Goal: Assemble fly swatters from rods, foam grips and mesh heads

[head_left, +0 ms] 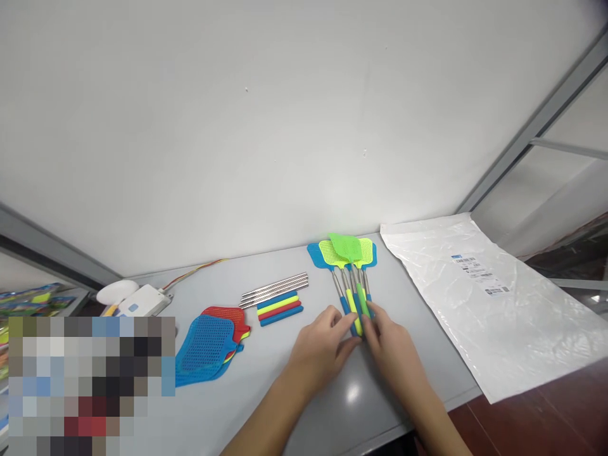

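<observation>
Several assembled fly swatters (360,249) lie together near the wall, their blue, yellow and green heads overlapping. Around the lower ends of their handles (350,303) my two hands are closed. My left hand (323,339) pinches the bundle from the left, thumb and fingers at a blue and a yellow handle. From the right, my right hand (390,339) has its fingers against the green and blue handles; some fingertips are hidden. Left of the bundle lie several loose metal rods (275,289) and, below them, several loose coloured handles (280,308).
Loose swatter heads, blue (209,345) and red (237,315), are stacked on the grey table (228,418) at left. A white device with wires (145,301) stands behind them. A white plastic mailing bag (475,285) overhangs the right edge. The lower left is pixelated.
</observation>
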`<action>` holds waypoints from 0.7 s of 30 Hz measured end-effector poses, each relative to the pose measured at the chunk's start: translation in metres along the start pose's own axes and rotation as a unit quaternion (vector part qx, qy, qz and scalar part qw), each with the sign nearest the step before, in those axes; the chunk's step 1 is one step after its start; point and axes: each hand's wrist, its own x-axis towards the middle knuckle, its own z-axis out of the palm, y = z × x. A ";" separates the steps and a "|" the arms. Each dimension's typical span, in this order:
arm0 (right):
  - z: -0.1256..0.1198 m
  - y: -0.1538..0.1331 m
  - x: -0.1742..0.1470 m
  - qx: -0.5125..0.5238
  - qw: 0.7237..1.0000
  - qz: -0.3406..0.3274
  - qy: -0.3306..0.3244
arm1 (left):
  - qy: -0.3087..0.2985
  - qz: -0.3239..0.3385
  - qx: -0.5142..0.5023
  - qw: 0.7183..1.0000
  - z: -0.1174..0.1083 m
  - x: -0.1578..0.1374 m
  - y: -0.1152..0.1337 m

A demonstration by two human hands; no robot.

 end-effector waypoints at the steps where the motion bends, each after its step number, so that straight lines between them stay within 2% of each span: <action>1: 0.001 0.000 0.000 -0.006 1.000 -0.001 0.002 | -0.005 0.007 0.009 1.000 0.001 0.000 0.001; 13: 0.011 -0.001 0.002 -0.031 0.998 -0.025 0.043 | -0.010 -0.011 0.032 0.999 0.005 0.005 -0.006; 21: 0.011 0.004 0.005 -0.055 0.997 -0.037 0.024 | -0.002 0.006 0.041 0.999 0.007 0.006 -0.005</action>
